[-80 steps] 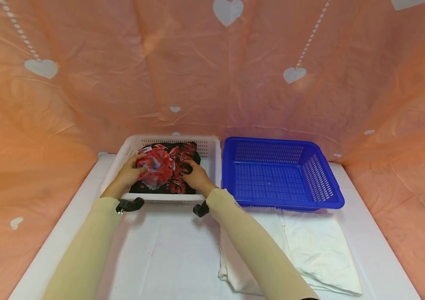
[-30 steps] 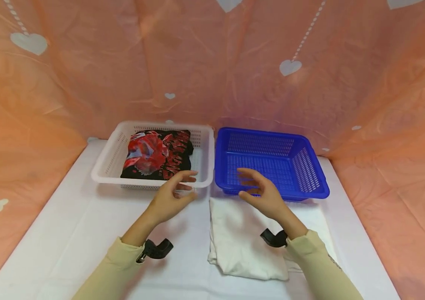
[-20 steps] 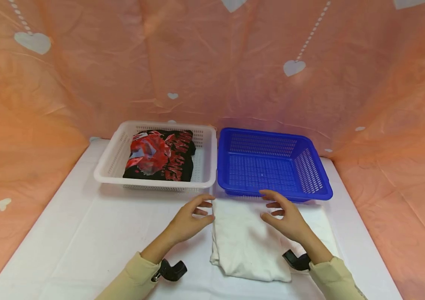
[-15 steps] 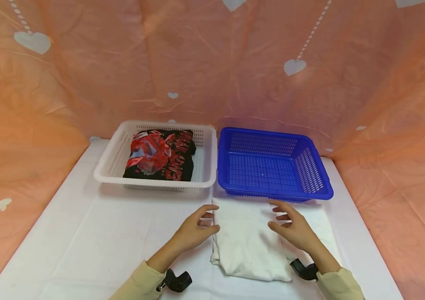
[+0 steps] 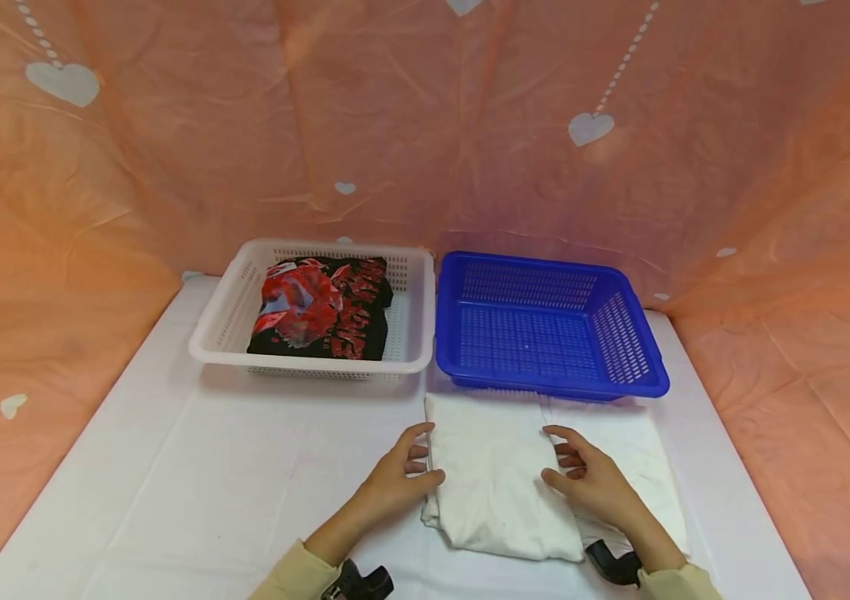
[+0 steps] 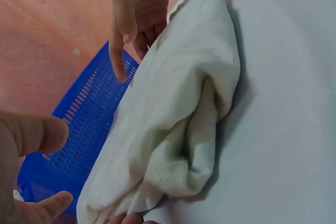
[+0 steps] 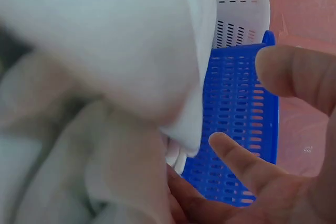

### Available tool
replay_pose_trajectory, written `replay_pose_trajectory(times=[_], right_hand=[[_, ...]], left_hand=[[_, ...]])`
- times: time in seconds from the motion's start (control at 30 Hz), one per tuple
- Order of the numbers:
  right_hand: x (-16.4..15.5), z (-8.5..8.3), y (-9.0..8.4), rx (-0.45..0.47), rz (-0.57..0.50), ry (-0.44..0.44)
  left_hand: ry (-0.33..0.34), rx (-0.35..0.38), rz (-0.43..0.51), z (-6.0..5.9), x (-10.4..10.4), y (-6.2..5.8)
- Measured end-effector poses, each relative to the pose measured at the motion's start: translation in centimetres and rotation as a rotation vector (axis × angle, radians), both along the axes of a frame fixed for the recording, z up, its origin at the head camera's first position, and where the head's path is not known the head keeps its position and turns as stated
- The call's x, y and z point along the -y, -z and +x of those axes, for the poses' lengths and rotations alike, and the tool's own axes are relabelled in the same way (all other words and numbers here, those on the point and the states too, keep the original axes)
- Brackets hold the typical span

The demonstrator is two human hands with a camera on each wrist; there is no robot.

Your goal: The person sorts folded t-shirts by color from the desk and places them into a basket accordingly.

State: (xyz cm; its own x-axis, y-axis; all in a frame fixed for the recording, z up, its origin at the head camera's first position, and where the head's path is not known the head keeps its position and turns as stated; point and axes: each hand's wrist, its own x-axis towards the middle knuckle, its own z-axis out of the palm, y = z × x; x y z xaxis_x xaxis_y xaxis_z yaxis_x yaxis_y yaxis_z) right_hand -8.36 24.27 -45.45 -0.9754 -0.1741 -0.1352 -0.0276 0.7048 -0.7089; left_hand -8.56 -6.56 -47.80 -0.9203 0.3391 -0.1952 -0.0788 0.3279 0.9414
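A white folded cloth (image 5: 496, 483) lies on the table in front of the blue basket, with a flatter white part (image 5: 638, 450) showing to its right. At the cloth's left edge is my left hand (image 5: 395, 479), thumb over the top and fingers spread along the side; in the left wrist view, some of its fingertips (image 6: 132, 219) are right at the lower edge. My right hand (image 5: 597, 483) faces it across the fold, thumb and fingers apart. Part of the right fingers (image 7: 186, 198) is hidden by the cloth (image 7: 121, 40) in the right wrist view.
A white basket (image 5: 200, 342) at the back left holds a folded black garment (image 5: 320, 308) with a red print. Right beside it stands a blue basket (image 5: 552, 387). An orange curtain (image 5: 395, 125) with white hearts hangs behind the white-covered table (image 5: 192, 467).
Both hands have left the black garment in the white basket and moved right and nearer, down to the two sides of the white cloth. The head view has shifted slightly.
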Motion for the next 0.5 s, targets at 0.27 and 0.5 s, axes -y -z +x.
replay_pose_trajectory(times=[0.27, 0.5], right_hand=[[0.8, -0.2, 0.4, 0.053, -0.026, -0.005], [1.6, -0.1, 1.0, 0.048, -0.006, 0.013]], left_hand=[[0.009, -0.01, 0.053, 0.2, -0.6, 0.4], [-0.026, 0.004, 0.065, 0.3, -1.6, 0.8]])
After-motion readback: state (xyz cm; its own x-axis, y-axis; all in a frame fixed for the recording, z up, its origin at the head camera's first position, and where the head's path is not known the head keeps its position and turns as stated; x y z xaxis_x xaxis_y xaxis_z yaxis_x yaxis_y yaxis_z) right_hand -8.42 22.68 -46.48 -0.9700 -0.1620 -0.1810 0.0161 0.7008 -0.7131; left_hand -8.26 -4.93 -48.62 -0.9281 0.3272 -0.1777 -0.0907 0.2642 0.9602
